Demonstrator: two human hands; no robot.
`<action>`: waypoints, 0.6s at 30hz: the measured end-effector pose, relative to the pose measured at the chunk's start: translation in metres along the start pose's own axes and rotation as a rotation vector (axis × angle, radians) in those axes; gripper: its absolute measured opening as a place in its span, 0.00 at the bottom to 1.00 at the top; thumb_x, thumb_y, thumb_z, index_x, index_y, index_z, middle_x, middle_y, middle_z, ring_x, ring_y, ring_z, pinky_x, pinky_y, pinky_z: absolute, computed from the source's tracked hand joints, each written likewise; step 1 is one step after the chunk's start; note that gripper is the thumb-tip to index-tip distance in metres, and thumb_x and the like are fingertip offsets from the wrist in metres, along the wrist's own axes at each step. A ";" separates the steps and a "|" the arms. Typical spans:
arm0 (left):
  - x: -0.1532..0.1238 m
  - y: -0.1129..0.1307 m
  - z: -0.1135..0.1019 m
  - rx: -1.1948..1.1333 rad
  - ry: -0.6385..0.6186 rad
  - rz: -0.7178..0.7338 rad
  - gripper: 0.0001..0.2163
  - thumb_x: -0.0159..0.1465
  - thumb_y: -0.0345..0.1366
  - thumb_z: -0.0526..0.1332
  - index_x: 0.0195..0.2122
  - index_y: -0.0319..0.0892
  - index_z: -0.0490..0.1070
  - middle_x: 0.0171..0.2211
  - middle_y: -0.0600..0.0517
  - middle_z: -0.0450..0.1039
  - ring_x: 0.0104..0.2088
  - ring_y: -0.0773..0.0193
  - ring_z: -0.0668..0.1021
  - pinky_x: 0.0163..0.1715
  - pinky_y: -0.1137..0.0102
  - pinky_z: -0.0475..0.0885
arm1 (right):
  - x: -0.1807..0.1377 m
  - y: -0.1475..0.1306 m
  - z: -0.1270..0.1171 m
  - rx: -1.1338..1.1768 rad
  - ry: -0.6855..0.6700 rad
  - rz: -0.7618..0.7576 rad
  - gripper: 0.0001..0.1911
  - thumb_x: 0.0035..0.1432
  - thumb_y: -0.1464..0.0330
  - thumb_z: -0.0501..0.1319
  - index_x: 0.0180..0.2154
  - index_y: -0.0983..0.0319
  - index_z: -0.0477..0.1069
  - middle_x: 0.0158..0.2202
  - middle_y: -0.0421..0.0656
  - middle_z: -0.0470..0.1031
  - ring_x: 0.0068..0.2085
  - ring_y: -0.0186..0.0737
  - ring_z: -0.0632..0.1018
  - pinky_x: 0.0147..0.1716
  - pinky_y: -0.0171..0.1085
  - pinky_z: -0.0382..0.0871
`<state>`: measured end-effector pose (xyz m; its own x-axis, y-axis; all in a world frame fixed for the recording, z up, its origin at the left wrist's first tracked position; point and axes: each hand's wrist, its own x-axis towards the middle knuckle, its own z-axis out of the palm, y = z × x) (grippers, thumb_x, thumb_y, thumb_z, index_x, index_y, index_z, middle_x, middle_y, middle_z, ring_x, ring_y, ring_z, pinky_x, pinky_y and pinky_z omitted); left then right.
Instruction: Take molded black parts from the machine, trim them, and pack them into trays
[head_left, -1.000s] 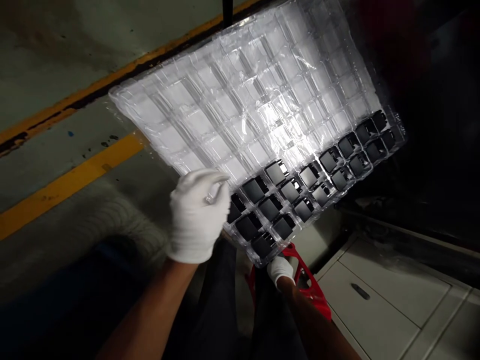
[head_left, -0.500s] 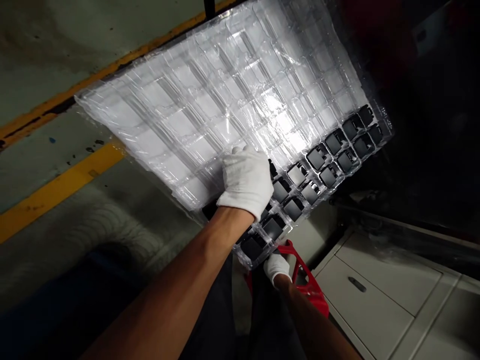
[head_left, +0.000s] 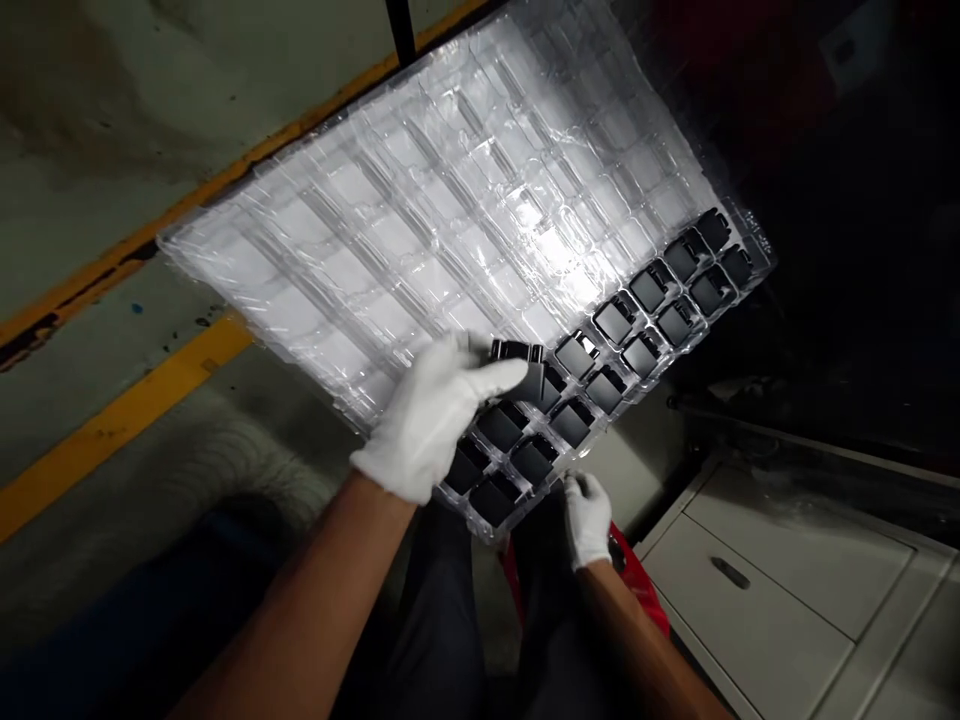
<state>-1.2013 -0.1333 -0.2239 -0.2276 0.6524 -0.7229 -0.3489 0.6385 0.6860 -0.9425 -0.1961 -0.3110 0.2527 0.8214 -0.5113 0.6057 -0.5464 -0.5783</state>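
A clear plastic tray [head_left: 352, 190] with moulded pockets lies slanted in front of me. Black square plastic parts [head_left: 651, 287] fill two rows of pockets along its near right edge. My left hand [head_left: 431, 405], in a white glove, pinches one black plastic part [head_left: 531, 380] between thumb and fingers above the filled rows. My right hand [head_left: 589, 515], gloved too, is closed just below the tray's near edge. Its fingertips are partly hidden, and I cannot tell what they hold.
Behind my right hand stands a red plastic object [head_left: 643, 585], partly covered by my forearm. A pale cabinet [head_left: 787, 560] with a dark recessed handle is at the lower right. Yellow lines [head_left: 127, 405] cross the floor on the left.
My left hand has turned and shifted left and slightly down, bringing the black part it holds into view. My right hand has risen from beside the red object towards the tray's near edge.
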 end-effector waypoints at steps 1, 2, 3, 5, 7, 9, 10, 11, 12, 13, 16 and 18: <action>-0.010 -0.003 0.001 -0.179 -0.097 -0.085 0.13 0.59 0.37 0.67 0.43 0.40 0.72 0.38 0.49 0.76 0.33 0.62 0.78 0.35 0.65 0.75 | -0.001 -0.009 -0.004 0.054 0.025 -0.002 0.13 0.62 0.60 0.62 0.38 0.65 0.73 0.36 0.43 0.77 0.38 0.40 0.78 0.41 0.44 0.74; -0.019 -0.007 0.004 -0.330 -0.177 -0.158 0.12 0.61 0.38 0.66 0.45 0.41 0.73 0.38 0.48 0.76 0.33 0.63 0.79 0.36 0.65 0.75 | -0.004 -0.020 -0.009 0.107 0.044 -0.010 0.13 0.61 0.59 0.62 0.38 0.64 0.72 0.36 0.43 0.77 0.38 0.41 0.78 0.42 0.43 0.74; -0.028 -0.010 0.009 -0.453 -0.234 -0.215 0.12 0.62 0.38 0.65 0.46 0.42 0.73 0.38 0.48 0.76 0.33 0.63 0.79 0.37 0.65 0.75 | -0.009 -0.034 -0.017 0.167 0.047 -0.028 0.13 0.60 0.59 0.64 0.38 0.63 0.73 0.37 0.43 0.78 0.39 0.41 0.78 0.43 0.43 0.74; -0.043 -0.013 0.023 -0.629 -0.293 -0.293 0.12 0.64 0.38 0.64 0.48 0.44 0.73 0.40 0.49 0.77 0.37 0.61 0.80 0.40 0.64 0.75 | -0.021 -0.066 -0.032 0.291 -0.018 -0.103 0.12 0.56 0.61 0.67 0.40 0.61 0.74 0.40 0.42 0.78 0.42 0.41 0.78 0.45 0.42 0.73; -0.053 -0.014 0.039 -0.729 -0.285 -0.324 0.13 0.65 0.36 0.62 0.50 0.46 0.72 0.44 0.49 0.77 0.42 0.58 0.80 0.45 0.63 0.74 | -0.030 -0.097 -0.043 0.409 -0.134 -0.200 0.11 0.54 0.67 0.70 0.40 0.59 0.76 0.41 0.41 0.78 0.43 0.40 0.78 0.46 0.41 0.73; -0.061 -0.011 0.052 -0.760 -0.271 -0.328 0.14 0.65 0.35 0.62 0.52 0.46 0.72 0.48 0.49 0.77 0.47 0.56 0.79 0.51 0.61 0.72 | -0.034 -0.119 -0.049 0.492 -0.201 -0.261 0.12 0.53 0.72 0.71 0.41 0.56 0.78 0.41 0.40 0.78 0.43 0.39 0.78 0.45 0.39 0.74; -0.063 -0.010 0.056 -0.761 -0.264 -0.324 0.14 0.65 0.34 0.63 0.52 0.46 0.72 0.50 0.49 0.76 0.49 0.56 0.78 0.54 0.61 0.71 | -0.033 -0.126 -0.050 0.518 -0.196 -0.272 0.13 0.53 0.73 0.71 0.40 0.55 0.78 0.40 0.39 0.78 0.42 0.38 0.78 0.43 0.38 0.74; -0.065 -0.009 0.060 -0.753 -0.255 -0.320 0.15 0.64 0.33 0.63 0.52 0.46 0.72 0.50 0.50 0.76 0.51 0.56 0.78 0.56 0.61 0.69 | -0.032 -0.131 -0.052 0.539 -0.174 -0.276 0.13 0.52 0.74 0.71 0.40 0.54 0.78 0.40 0.38 0.78 0.41 0.37 0.78 0.41 0.36 0.74; -0.067 -0.008 0.063 -0.736 -0.243 -0.318 0.16 0.63 0.33 0.64 0.52 0.47 0.72 0.50 0.50 0.76 0.52 0.56 0.77 0.58 0.61 0.68 | -0.030 -0.133 -0.052 0.554 -0.147 -0.280 0.13 0.52 0.74 0.71 0.40 0.54 0.78 0.39 0.37 0.78 0.40 0.35 0.78 0.40 0.34 0.75; -0.067 -0.007 0.066 -0.716 -0.230 -0.319 0.16 0.63 0.33 0.65 0.52 0.47 0.72 0.50 0.51 0.76 0.53 0.56 0.77 0.59 0.60 0.66 | -0.028 -0.134 -0.053 0.563 -0.118 -0.287 0.13 0.52 0.74 0.71 0.39 0.53 0.78 0.37 0.36 0.78 0.39 0.34 0.78 0.39 0.33 0.75; -0.068 -0.005 0.071 -0.675 -0.215 -0.319 0.17 0.61 0.33 0.67 0.51 0.46 0.72 0.50 0.51 0.77 0.53 0.55 0.76 0.62 0.60 0.64 | -0.023 -0.131 -0.057 0.558 -0.092 -0.298 0.12 0.52 0.74 0.71 0.37 0.54 0.79 0.36 0.36 0.78 0.38 0.33 0.78 0.39 0.32 0.75; -0.067 -0.006 0.075 -0.671 -0.236 -0.321 0.17 0.61 0.33 0.67 0.52 0.46 0.72 0.49 0.51 0.77 0.54 0.55 0.76 0.62 0.60 0.64 | -0.021 -0.129 -0.059 0.561 -0.091 -0.292 0.11 0.52 0.74 0.71 0.37 0.54 0.79 0.36 0.35 0.78 0.38 0.32 0.78 0.40 0.31 0.75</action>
<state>-1.1161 -0.1500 -0.1736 0.1510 0.5954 -0.7891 -0.8574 0.4762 0.1952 -0.9817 -0.1326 -0.1881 0.0566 0.9457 -0.3200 0.1464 -0.3249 -0.9343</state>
